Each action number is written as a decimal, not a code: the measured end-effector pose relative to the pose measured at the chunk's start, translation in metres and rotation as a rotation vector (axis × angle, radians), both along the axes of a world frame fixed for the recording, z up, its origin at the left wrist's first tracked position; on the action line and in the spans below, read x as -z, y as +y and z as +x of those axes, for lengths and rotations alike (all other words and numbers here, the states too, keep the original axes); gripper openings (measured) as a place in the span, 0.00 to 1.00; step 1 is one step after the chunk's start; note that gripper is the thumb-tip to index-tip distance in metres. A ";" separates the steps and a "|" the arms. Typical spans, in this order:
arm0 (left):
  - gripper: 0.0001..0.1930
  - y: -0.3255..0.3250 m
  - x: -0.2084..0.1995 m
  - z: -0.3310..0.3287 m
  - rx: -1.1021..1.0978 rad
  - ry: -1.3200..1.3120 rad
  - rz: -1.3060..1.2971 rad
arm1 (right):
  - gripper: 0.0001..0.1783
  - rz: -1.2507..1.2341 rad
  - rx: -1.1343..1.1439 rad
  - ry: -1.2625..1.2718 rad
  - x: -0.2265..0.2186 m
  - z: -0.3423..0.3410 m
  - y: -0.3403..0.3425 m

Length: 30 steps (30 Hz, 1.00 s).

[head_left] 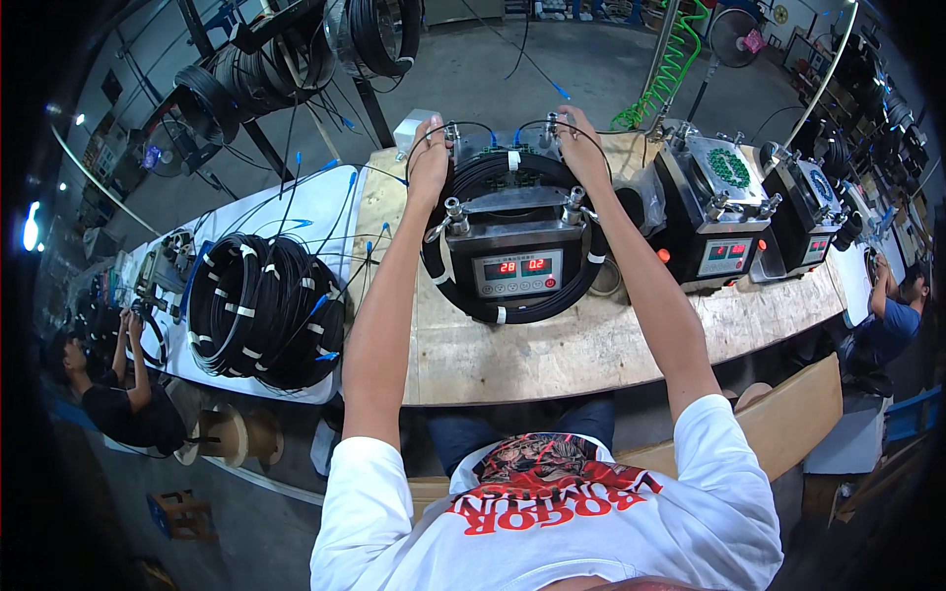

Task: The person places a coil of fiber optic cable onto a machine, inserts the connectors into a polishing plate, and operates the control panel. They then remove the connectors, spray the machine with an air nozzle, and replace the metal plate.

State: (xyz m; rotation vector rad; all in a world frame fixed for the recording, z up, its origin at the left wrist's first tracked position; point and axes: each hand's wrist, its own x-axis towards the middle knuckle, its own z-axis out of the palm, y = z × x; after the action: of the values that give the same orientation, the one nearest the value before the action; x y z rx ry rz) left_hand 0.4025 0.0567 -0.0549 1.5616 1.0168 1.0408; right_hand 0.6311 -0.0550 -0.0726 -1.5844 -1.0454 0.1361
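Circling the lit panel [517,273] of a machine [512,225] on the wooden surface [473,379] is a black cable coil [532,312]. Beyond, the left hand [430,163] and right hand [583,150] bend their fingers at the far metal posts [453,136]; whether they grip, I cannot tell. Farther back hangs a green spiral hose [672,74].

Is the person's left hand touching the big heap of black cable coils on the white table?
Apart. The head view shows the left hand up by the nearest machine, with plywood bench visible between it and the coil heap.
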 end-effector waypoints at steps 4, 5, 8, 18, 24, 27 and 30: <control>0.32 -0.003 -0.002 0.001 0.005 0.005 -0.011 | 0.18 -0.001 0.054 -0.045 0.001 0.002 -0.002; 0.32 0.000 0.000 0.000 0.004 0.005 -0.011 | 0.19 -0.018 0.060 -0.038 0.000 0.001 -0.002; 0.31 0.005 0.004 -0.002 -0.026 0.042 0.050 | 0.19 -0.032 0.046 -0.028 0.000 0.001 0.000; 0.28 0.000 0.002 0.001 -0.006 -0.022 -0.020 | 0.18 0.059 -0.025 -0.008 0.001 0.003 0.000; 0.28 0.005 0.008 0.004 0.034 -0.037 0.043 | 0.19 -0.029 0.071 -0.007 -0.001 0.003 -0.003; 0.27 0.004 0.006 -0.002 0.024 -0.038 0.022 | 0.18 -0.086 0.105 -0.036 -0.006 -0.006 -0.006; 0.26 -0.004 0.000 -0.002 -0.004 -0.049 0.017 | 0.17 -0.008 0.067 -0.099 -0.003 -0.002 -0.004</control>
State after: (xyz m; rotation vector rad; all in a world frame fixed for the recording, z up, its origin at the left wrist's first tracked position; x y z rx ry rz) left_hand 0.4003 0.0524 -0.0552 1.5406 0.9807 1.0877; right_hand 0.6296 -0.0595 -0.0692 -1.6448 -1.0675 0.0170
